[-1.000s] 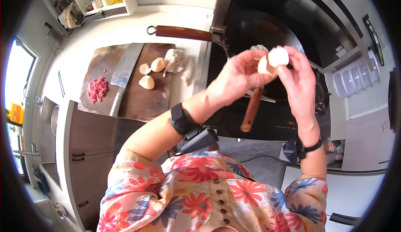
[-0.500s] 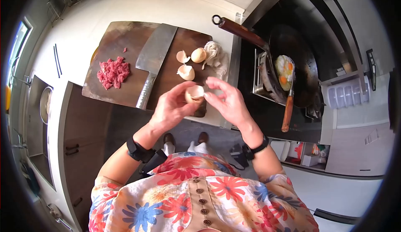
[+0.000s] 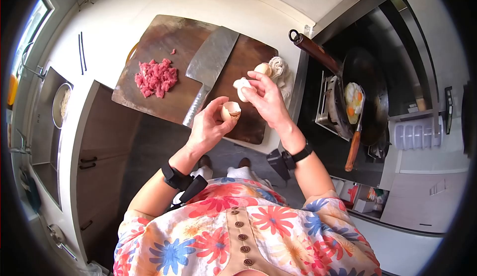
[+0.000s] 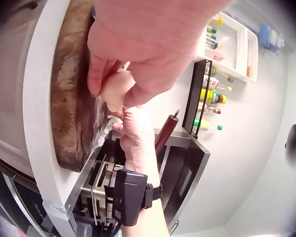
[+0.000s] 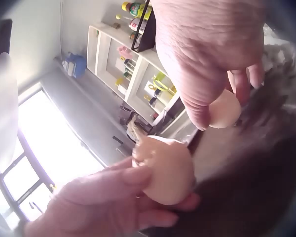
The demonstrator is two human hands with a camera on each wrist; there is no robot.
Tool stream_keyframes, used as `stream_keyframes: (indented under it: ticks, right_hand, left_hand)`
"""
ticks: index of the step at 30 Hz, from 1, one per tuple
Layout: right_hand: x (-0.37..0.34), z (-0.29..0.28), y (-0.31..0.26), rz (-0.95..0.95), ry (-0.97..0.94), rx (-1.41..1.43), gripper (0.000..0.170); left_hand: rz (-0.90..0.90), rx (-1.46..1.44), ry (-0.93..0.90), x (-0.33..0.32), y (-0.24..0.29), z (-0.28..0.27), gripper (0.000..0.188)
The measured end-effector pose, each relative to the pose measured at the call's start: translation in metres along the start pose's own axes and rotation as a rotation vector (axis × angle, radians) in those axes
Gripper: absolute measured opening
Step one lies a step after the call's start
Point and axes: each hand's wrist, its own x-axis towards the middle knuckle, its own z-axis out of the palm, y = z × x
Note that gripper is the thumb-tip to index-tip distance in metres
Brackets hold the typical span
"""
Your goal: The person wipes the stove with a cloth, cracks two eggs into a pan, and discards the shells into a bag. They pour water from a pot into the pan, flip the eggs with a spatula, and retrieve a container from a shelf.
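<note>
In my left hand a broken eggshell is held between thumb and fingers, its jagged opening facing up. Over the brown cutting board, my right hand pinches a piece of eggshell, also visible as a shell between thumb and fingers in the right wrist view. Just beyond those fingers lies another egg or shell beside a crumpled white cloth. A cleaver rests across the board, left of both hands.
Chopped red meat sits on the board's left part. On the stove at right, a wok holds eggs with a wooden-handled spatula in it. A sink with a bowl is at far left.
Both hands moved left from over the wok to the cutting board. The right hand left the shell in the left hand and reached to the shells on the board.
</note>
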Motion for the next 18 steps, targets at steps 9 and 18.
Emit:
stream_keyframes:
  ticks: [9, 18]
  right_hand:
    - [-0.037, 0.024, 0.005, -0.104, 0.067, -0.285, 0.049]
    - [-0.034, 0.014, -0.016, -0.18, -0.012, -0.342, 0.036]
  left_hand:
    - [0.093, 0.109, 0.032, 0.008, 0.005, 0.008, 0.064]
    - [0.206, 0.244, 0.071, 0.008, 0.004, 0.004, 0.06]
